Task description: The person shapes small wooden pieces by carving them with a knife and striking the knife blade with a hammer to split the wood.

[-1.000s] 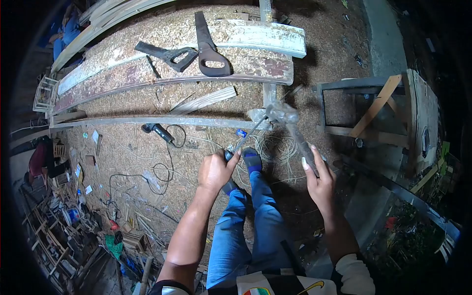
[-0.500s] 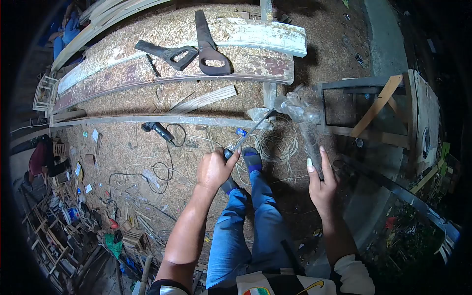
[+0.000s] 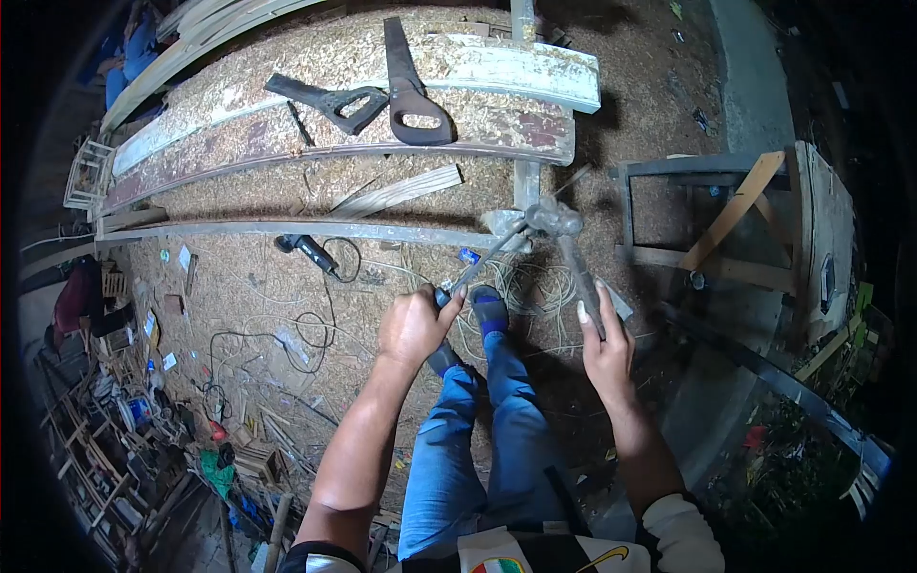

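My left hand is closed round the dark blue handle of a long, thin metal tool, perhaps a screwdriver. Its shaft slants up and right. In my right hand is a hammer, gripped by the lower handle with the fingers wrapped round it. The hammer head appears right at the shaft's far end; whether they touch I cannot tell. A pale wooden post and the end of a long narrow board lie just beyond the tool's tip, which is partly hidden.
Two handsaws rest on a plank bench strewn with shavings. An angle grinder and coiled cable lie on the floor. To the right stands a wooden frame. Another person shows at upper left.
The hammer, smeared by motion and farther right before, has swung left to the end of the metal tool. My right hand moved left with it. My left hand stays nearly still.
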A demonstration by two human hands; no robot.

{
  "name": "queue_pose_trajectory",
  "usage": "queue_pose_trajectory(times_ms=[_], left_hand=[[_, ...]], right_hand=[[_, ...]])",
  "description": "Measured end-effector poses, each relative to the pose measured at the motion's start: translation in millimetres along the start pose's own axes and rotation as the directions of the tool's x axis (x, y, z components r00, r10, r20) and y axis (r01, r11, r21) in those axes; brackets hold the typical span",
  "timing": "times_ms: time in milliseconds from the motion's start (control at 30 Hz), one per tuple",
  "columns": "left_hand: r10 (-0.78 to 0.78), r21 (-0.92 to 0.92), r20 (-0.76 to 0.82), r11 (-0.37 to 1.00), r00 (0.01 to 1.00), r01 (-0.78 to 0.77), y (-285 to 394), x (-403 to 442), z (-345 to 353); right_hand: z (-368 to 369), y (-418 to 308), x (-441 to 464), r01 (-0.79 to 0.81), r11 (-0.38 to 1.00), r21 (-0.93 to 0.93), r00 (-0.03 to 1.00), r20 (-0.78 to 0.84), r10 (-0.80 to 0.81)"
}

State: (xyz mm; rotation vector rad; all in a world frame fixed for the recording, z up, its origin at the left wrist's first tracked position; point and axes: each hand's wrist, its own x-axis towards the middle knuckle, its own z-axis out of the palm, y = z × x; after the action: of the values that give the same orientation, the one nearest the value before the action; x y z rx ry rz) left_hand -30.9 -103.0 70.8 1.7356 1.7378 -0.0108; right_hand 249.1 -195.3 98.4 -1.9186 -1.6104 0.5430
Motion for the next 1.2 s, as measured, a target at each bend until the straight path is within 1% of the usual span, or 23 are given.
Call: queue_pose_trajectory(times_ms=[133, 267, 333, 367, 433, 467, 500, 533, 600, 667, 733, 800, 900, 933, 1000, 1033, 1100, 1133, 1200], left_hand=[[-0.001, 0.007, 0.015, 1.0, 1.0, 0.001, 1.3, 2.6, -4.0], [0.004, 0.006, 0.021, 1.0, 1.0, -0.004, -1.8, 3.9, -2.8], [0.001, -0.01, 0.022, 1.0, 1.0, -0.001, -3.1, 5.3, -3.0], [0.003, -0.021, 0.03, 1.0, 1.0, -0.003, -4.0, 6.7, -4.1], [0.005, -0.037, 0.039, 0.999, 0.999, -0.004, -2.7, 8.2, -6.5], [-0.007, -0.012, 0.056, 1.0, 0.998, 0.007, -0.5, 8.0, -9.3], [-0.017, 0.014, 0.071, 1.0, 0.997, 0.016, 1.2, 7.6, -11.2], [-0.014, 0.014, 0.068, 1.0, 0.998, 0.014, -1.9, 8.1, -8.0], [-0.031, 0.053, 0.073, 0.998, 0.997, 0.027, -12.4, 10.3, -2.1], [-0.049, 0.049, 0.082, 0.998, 0.995, 0.045, -14.5, 8.2, 0.7], [-0.061, 0.039, 0.093, 0.998, 0.994, 0.058, -13.2, 8.4, 3.6], [-0.047, 0.015, 0.079, 0.999, 0.996, 0.046, -14.6, 8.8, 4.2], [-0.057, 0.008, 0.075, 0.998, 0.996, 0.057, -13.2, 5.8, 7.7], [-0.056, 0.006, 0.075, 0.998, 0.996, 0.055, -12.4, 5.5, 8.9], [-0.063, 0.015, 0.084, 0.998, 0.994, 0.062, -9.0, 5.8, 8.6], [-0.062, 0.012, 0.082, 0.998, 0.995, 0.061, -6.0, 6.5, 6.8], [-0.078, 0.05, 0.144, 0.996, 0.986, 0.071, 0.1, 9.3, 2.1], [-0.081, 0.047, 0.142, 0.996, 0.986, 0.075, 0.3, 11.5, 3.9], [-0.05, 0.051, 0.126, 0.998, 0.991, 0.044, -1.7, 15.8, 8.5]], right_hand=[[-12.3, -14.1, 4.6, -0.011, 0.999, 0.031, 1.0, -0.014, 0.011], [-29.1, -34.2, 2.9, -0.005, 0.997, 0.073, 0.997, -0.072, 0.011], [-30.8, -36.2, -2.9, 0.048, 0.997, 0.067, 0.98, -0.195, -0.035], [-27.7, -34.4, -1.4, 0.049, 0.997, 0.067, 0.98, -0.194, -0.036], [-14.3, -23.0, 4.3, 0.085, 0.996, 0.003, 0.991, -0.105, -0.084], [-7.6, -16.7, 6.0, 0.104, 0.994, -0.03, 0.993, -0.059, -0.105], [-0.4, -11.9, 7.7, 0.012, 0.999, -0.041, 0.999, 0.044, -0.01], [-2.3, -10.7, 5.6, 0.013, 0.999, -0.042, 0.999, 0.04, -0.012], [-6.0, -9.7, 7.4, -0.085, 0.995, -0.047, 0.99, 0.104, 0.09], [-10.4, -10.9, 6.7, -0.07, 0.995, -0.064, 0.991, 0.108, 0.077], [-18.5, -22.7, 11.3, 0.016, 0.999, -0.028, 1.0, -0.007, -0.016], [-28.2, -33.7, 15.2, -0.004, 1.0, 0.001, 1.0, -0.006, 0.004], [-33.3, -41.7, 22.9, 0.083, 0.996, -0.044, 0.993, -0.077, -0.086], [-33.6, -43.0, 24.2, 0.083, 0.995, -0.046, 0.993, -0.077, -0.086], [-33.3, -46.0, 26.7, 0.017, 1.0, -0.019, 0.999, -0.031, -0.017], [-32.7, -43.2, 27.7, 0.02, 1.0, -0.022, 0.999, -0.032, -0.02], [-27.6, -31.8, 27.4, 0.02, 1.0, -0.001, 1.0, 0.011, -0.02], [-25.0, -27.3, 26.0, 0.024, 1.0, -0.001, 1.0, 0.015, -0.024], [-19.4, -18.7, 20.7, -0.056, 0.998, 0.007, 0.997, 0.052, 0.056]])
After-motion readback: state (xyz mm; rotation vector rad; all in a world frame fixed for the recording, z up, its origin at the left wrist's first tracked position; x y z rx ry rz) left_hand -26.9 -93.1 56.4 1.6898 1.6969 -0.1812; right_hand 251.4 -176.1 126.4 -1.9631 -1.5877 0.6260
